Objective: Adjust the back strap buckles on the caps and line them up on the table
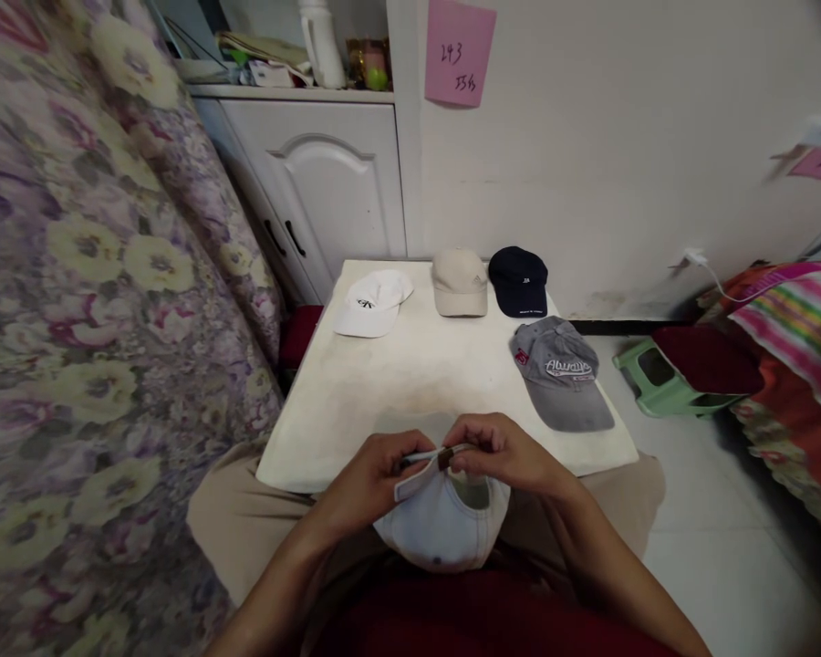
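Pale-blue cap (438,529): left hand (373,470) clamped on back strap (417,480); right hand (506,452) pinching strap beside brown piece (444,458).

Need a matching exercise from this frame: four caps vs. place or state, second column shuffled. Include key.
Caps
1. light blue cap
2. gray cap
3. white cap
4. navy cap

Place or state
A. far left part of the table
B. far edge, directly right of the beige cap
C. held by the left hand and right hand
D. right side, "Always" lettering showing

Pairs: 1-C, 2-D, 3-A, 4-B
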Available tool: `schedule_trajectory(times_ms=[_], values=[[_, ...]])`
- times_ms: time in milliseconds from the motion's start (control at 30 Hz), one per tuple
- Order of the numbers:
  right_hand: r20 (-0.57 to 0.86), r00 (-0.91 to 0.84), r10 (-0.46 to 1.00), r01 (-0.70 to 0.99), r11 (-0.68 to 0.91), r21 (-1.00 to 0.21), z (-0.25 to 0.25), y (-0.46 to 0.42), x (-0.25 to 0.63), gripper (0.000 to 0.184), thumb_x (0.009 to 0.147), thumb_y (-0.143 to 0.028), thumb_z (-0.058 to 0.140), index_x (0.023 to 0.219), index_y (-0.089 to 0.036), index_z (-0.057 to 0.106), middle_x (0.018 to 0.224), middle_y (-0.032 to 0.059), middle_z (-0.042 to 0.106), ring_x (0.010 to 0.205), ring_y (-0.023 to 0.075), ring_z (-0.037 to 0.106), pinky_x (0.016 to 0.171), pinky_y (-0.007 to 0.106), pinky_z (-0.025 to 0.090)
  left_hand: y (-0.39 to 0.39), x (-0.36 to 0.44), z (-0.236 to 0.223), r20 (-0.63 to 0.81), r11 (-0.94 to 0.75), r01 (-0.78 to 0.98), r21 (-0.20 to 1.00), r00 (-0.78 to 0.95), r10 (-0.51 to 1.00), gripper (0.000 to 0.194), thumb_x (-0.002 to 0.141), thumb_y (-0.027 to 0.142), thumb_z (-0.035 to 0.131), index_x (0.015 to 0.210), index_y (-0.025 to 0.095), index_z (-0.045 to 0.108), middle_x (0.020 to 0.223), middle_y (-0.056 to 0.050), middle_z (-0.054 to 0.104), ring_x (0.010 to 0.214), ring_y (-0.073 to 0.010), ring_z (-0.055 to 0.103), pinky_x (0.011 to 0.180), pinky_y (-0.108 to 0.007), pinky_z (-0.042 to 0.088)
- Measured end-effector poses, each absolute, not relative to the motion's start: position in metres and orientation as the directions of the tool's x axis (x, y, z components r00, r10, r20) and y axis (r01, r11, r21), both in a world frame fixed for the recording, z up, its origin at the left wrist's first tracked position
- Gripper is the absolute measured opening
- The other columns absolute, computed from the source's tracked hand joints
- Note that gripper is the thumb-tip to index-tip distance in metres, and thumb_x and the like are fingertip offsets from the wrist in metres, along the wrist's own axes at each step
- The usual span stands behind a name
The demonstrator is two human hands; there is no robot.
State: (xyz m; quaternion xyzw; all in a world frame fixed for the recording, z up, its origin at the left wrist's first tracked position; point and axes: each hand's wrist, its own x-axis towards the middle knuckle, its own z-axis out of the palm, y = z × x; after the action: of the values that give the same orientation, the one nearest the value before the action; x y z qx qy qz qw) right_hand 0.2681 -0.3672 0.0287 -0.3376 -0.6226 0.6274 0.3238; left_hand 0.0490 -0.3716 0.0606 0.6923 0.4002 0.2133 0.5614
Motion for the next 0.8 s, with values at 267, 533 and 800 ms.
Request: schedule_trajectory(times_ms=[267, 533, 800], values=[[0.532, -0.471, 0.704, 0.298, 0.695, -0.655, 0.035, -0.369, 0.256, 0.024, 0.083, -0.019, 0.07, 0.106, -0.025, 0.068, 0.103, 0.0075, 0.061, 0.096, 0.0216, 0.057, 0.081, 0.038, 0.051, -0.374, 0.052, 0.052, -0.136, -0.039, 0.358, 0.933, 0.451, 0.882, 0.018, 0.085, 0.029, 0.058, 0.078, 0.013, 0.064, 0.067, 0.002, 0.056, 0.063, -0.0115, 0.045, 0.055, -0.021, 0.033], [0.562, -0.592, 0.578, 0.308, 0.807, -0.504, 0.029, -0.373, 0.25, 0.037, 0.086, -0.008, 0.051, 0.121, -0.02, 0.051, 0.106, 0.0106, 0.06, 0.095, 0.0203, 0.059, 0.072, 0.033, 0.055, -0.372, 0.05, 0.051, -0.099, -0.063, 0.34, 0.938, 0.438, 0.894, 0.015, 0.083, 0.027, 0.06, 0.077, 0.014, 0.065, 0.071, 0.001, 0.06, 0.068, -0.0134, 0.05, 0.061, -0.022, 0.037], [0.633, -0.515, 0.578, 0.173, 0.794, -0.583, 0.027, -0.373, 0.251, 0.029, 0.077, -0.002, 0.054, 0.098, -0.021, 0.059, 0.102, 0.0086, 0.059, 0.093, 0.019, 0.06, 0.072, 0.031, 0.053, -0.373, 0.045, 0.047, -0.17, 0.056, 0.233, 0.971, 0.503, 0.848, 0.024, 0.088, 0.038, 0.056, 0.083, 0.015, 0.06, 0.068, 0.002, 0.052, 0.06, -0.0103, 0.041, 0.052, -0.02, 0.03]])
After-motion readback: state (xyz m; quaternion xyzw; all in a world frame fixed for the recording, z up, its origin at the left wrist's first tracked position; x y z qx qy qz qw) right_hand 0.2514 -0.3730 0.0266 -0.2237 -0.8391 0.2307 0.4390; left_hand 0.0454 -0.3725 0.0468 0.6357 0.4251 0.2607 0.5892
